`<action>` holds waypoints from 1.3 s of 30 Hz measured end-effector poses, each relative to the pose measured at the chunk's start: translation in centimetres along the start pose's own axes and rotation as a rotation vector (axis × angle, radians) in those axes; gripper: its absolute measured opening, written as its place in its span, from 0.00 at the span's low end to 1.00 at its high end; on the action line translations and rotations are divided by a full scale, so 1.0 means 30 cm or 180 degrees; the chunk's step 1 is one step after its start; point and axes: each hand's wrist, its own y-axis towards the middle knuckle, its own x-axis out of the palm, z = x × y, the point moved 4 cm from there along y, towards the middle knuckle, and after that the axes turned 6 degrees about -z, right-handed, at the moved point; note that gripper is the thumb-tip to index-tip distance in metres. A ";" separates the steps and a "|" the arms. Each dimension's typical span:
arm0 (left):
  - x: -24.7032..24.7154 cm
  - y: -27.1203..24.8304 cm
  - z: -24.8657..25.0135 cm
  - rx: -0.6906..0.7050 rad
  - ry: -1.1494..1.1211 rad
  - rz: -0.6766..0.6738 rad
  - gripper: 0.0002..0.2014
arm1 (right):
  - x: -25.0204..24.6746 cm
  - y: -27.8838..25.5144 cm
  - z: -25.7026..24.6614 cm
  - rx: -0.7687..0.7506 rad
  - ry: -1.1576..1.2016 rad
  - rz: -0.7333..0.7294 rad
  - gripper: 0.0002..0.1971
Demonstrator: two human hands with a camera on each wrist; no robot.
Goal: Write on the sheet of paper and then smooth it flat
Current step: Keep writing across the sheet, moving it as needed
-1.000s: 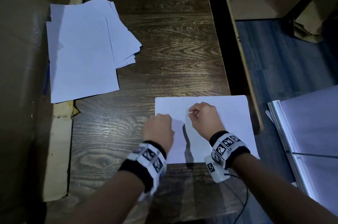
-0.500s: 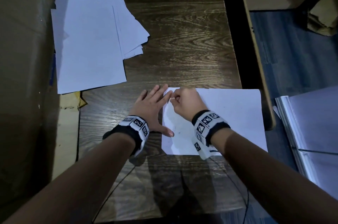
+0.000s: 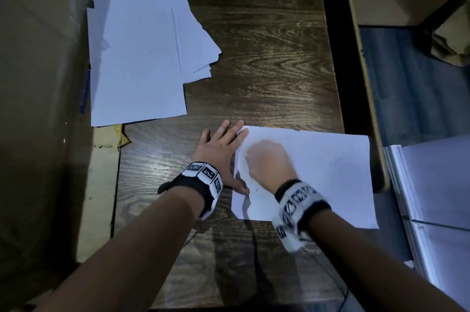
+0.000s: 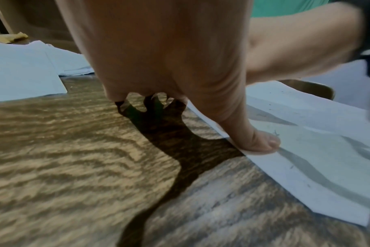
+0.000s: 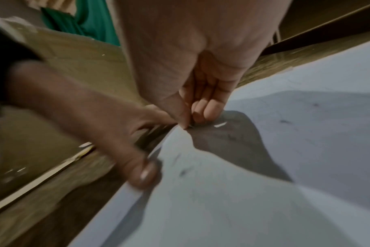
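Seemingly, writing is underway: the sheet (image 3: 318, 171) is pinned by the flat left hand (image 3: 218, 151) near the desk's (image 3: 267, 57) right edge, while something unidentifiable is pinched by the curled right hand (image 3: 267, 161); smoothing is called for next.

Dark wood-grain table (image 3: 267, 62) — a loose paper stack (image 3: 142, 57) on its left, cardboard (image 3: 38, 108) beside, blue-grey floor (image 3: 407, 87) right.

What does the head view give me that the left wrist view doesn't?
Head only: the whole sheet, the blurred right hand curled over it, and the left hand spread flat at its left edge. Left wrist only: the thumb tip pressing the sheet's edge, and faint marks on the paper. Both: the sheet, the paper stack, the table.
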 end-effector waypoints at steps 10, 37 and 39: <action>-0.010 -0.008 0.009 -0.0038 0.0030 -0.0043 0.73 | -0.020 0.049 -0.010 0.0211 -0.0032 0.0118 0.09; -0.015 -0.007 0.014 -0.0102 0.0052 -0.0127 0.77 | -0.016 -0.028 -0.019 0.0104 0.0027 -0.0190 0.05; -0.016 -0.005 0.011 -0.0110 0.0027 -0.0110 0.76 | -0.037 0.052 -0.021 0.0181 0.0002 -0.0073 0.06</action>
